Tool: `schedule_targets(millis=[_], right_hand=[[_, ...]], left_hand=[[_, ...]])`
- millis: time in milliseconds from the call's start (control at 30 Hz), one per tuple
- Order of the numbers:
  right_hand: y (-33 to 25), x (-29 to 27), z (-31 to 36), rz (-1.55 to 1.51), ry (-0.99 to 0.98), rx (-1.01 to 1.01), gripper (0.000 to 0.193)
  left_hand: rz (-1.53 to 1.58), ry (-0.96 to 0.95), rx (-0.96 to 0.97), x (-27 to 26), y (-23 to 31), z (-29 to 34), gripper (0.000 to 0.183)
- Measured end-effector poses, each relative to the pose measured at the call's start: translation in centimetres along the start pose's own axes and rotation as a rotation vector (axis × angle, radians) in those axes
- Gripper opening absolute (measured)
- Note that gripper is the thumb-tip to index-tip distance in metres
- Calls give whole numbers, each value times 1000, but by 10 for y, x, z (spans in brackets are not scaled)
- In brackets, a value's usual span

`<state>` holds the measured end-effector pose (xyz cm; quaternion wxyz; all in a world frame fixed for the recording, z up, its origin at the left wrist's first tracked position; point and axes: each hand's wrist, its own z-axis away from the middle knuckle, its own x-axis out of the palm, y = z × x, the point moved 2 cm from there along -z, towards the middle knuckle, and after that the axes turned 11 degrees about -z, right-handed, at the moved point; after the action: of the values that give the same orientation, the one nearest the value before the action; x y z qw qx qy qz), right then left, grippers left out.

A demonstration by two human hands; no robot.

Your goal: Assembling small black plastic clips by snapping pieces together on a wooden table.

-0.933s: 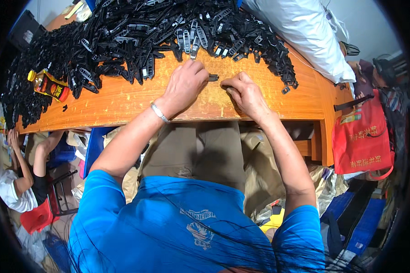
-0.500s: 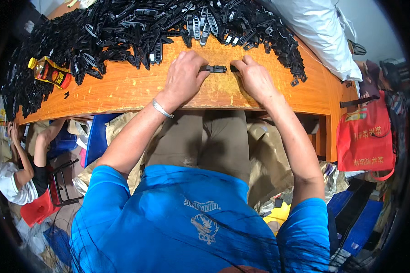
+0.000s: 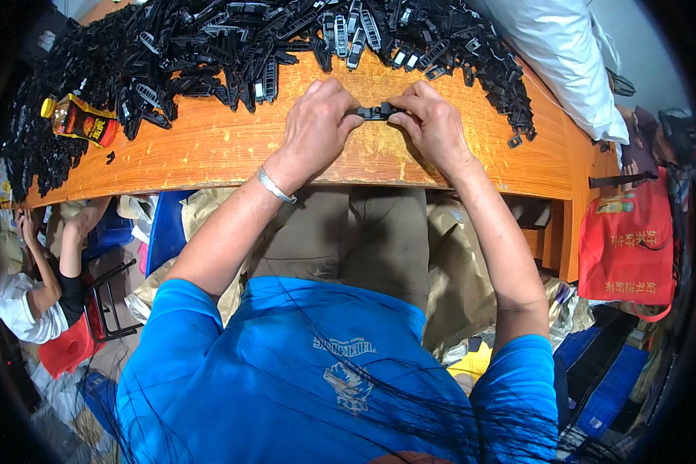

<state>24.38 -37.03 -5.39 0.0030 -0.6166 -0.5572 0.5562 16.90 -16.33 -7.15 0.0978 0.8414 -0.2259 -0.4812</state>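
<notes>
Close above the wooden table (image 3: 263, 162), my left hand (image 3: 315, 124) pinches one end of a narrow black plastic piece (image 3: 369, 114). My right hand (image 3: 435, 124) pinches a smaller black plastic part (image 3: 387, 110) between thumb and fingers, and it meets the right end of the narrow piece. Fingertips cover much of both parts, so how they fit together is hidden. A large heap of similar black plastic parts (image 3: 209, 58) spreads along the far side of the table, some with ladder-like slots.
A yellow-capped bottle (image 3: 81, 122) lies at the heap's left edge. A white sack (image 3: 564, 69) leans on the right side, with a red bag (image 3: 626, 240) hanging below. Another person (image 3: 35, 301) sits at the far left. Brown paper (image 3: 460, 263) lies beneath the table edge.
My right hand has moved left, bringing its small part from a gap up against the piece in my left hand. The view has shifted slightly.
</notes>
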Motion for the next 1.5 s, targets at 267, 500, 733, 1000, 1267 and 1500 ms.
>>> schedule_targets(millis=[267, 500, 733, 1000, 1267, 1500], right_hand=[[-20, 40, -17, -30, -187, -157, 22], [1, 16, -16, -119, 39, -17, 23], [31, -3, -61, 371, 86, 118, 29], [38, 0, -39, 460, 45, 118, 28], [72, -59, -9, 358, 358, 254, 23], [93, -49, -17, 482, 188, 258, 27]], left_hand=[[-88, -152, -27, -33, -14, 18, 17], [-284, -473, -199, -179, -52, 66, 22], [-366, -86, 42, -70, -38, -23, 37], [-424, -109, 63, -11, -51, -58, 26], [-398, -31, 157, -15, -11, -24, 25], [-111, -49, 36, -5, 8, -15, 28]])
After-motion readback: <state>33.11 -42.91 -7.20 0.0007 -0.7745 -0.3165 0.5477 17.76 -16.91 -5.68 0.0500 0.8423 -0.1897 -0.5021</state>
